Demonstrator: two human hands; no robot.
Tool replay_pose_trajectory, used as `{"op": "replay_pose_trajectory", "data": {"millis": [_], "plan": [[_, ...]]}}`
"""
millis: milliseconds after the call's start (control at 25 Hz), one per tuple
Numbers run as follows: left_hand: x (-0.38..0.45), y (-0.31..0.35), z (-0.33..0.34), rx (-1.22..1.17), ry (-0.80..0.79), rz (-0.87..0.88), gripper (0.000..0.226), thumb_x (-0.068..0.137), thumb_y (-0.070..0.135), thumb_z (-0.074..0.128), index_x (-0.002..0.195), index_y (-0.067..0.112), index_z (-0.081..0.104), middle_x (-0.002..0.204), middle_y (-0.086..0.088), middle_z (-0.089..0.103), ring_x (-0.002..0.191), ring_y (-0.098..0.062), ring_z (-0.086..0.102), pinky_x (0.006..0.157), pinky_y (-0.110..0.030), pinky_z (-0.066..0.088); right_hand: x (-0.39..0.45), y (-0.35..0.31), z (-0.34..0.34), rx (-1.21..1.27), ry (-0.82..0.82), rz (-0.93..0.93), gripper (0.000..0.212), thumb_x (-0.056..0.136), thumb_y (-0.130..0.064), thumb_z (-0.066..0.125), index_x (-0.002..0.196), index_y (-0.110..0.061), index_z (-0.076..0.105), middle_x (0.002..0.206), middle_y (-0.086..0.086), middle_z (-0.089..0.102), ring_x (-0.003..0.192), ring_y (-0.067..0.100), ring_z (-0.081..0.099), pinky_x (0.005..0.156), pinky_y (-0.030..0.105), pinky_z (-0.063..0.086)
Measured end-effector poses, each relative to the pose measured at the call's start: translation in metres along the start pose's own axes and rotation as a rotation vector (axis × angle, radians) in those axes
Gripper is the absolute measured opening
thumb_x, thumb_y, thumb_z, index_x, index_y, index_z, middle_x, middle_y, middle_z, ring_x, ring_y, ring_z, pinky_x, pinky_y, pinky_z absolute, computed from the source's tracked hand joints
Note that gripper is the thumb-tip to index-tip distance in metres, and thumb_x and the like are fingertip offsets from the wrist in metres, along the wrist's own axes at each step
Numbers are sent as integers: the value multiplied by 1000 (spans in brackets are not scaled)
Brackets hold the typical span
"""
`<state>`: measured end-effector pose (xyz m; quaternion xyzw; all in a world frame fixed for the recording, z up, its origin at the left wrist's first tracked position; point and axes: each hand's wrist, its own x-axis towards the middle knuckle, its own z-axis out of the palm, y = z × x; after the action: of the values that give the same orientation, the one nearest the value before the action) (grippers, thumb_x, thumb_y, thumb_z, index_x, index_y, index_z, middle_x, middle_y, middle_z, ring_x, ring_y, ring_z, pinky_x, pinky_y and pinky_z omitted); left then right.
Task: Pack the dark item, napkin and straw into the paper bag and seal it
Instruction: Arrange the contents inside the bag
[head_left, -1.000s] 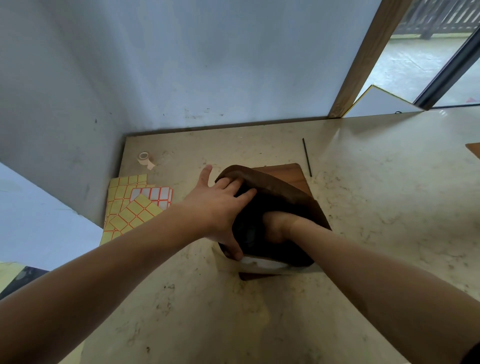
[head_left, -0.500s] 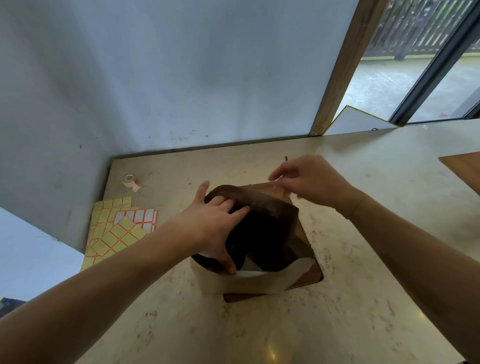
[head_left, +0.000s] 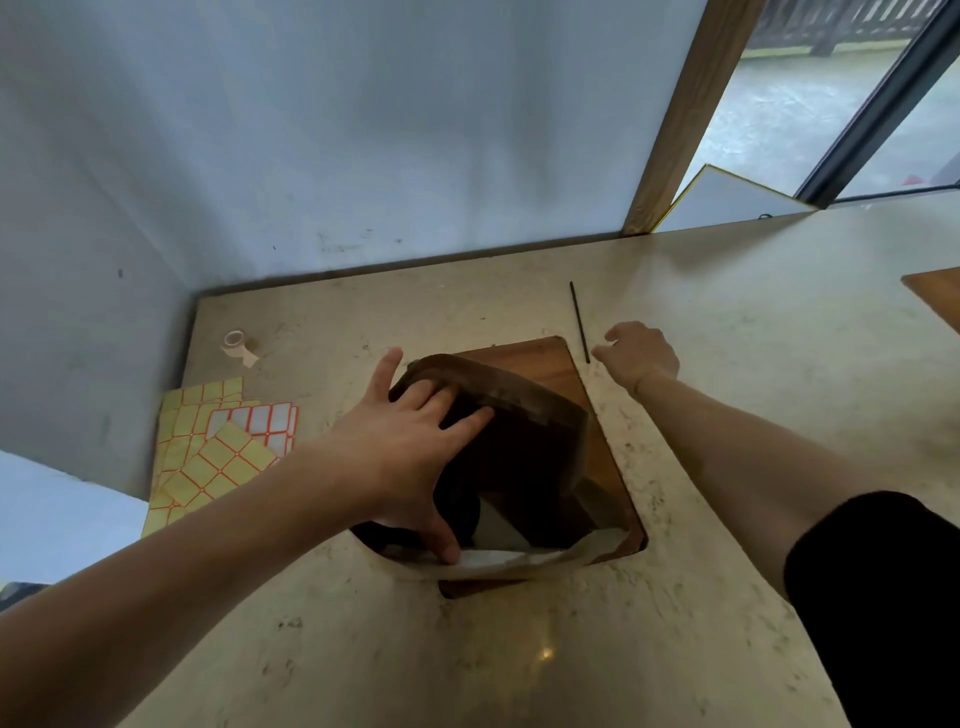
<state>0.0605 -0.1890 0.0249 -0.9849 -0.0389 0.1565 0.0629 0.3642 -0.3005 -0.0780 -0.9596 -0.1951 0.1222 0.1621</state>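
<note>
Brown paper forms the paper bag (head_left: 524, 431), which stands on a wooden board (head_left: 561, 364) near the middle of the desk (head_left: 519, 649). The left hand (head_left: 415, 457) grips the bag's near-left rim: four fingers hook over the rim into the mouth and the thumb presses the outer wall near a white napkin (head_left: 498, 540) visible inside. By judgement, this hold keeps the mouth spread and the bag steady so that the other hand can load it unaided. A dark item (head_left: 457, 514) sits low inside the bag, beside the napkin.

The straw (head_left: 579, 322), a thin black rod, lies flat on the desk just beyond the board's far right corner, pointing toward the far edge. The right hand (head_left: 636, 353) hovers just beside the straw's near end, fingers loosely curled, holding nothing; contact with the straw cannot be confirmed. The straw lies well apart from the left hand.

A tape roll (head_left: 236, 345) and label sheets (head_left: 218, 452) lie near the desk's left edge, presumably staged for sealing.
</note>
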Motion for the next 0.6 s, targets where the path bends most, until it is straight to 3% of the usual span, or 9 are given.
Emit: {"op": "replay_pose_trajectory", "data": {"millis": [200,440,600], "plan": [[7,-1,2,-29,28,3,129,51,94,47,147,34,-16,161,-14,-4,147,-32,-12,104,-62,-25,38,7,47,-63,-3,5,36,82,-41,66,110,-18,66,111,12,68,99,33,63,73,35,45],[13,-2,3,-46,28,12,133,49,94,50,148,32,-14,160,-19,-2,146,-35,-10,106,-63,-20,62,18,91,-228,-181,6,54,83,-41,65,126,-14,48,128,18,51,111,40,54,76,41,44],[11,-1,3,-38,19,10,133,50,94,49,148,32,-16,160,-20,-3,146,-35,-11,106,-63,-20,69,18,99,-329,-125,-91,37,91,-34,50,122,-15,53,124,16,48,108,40,54,77,42,45]]}}
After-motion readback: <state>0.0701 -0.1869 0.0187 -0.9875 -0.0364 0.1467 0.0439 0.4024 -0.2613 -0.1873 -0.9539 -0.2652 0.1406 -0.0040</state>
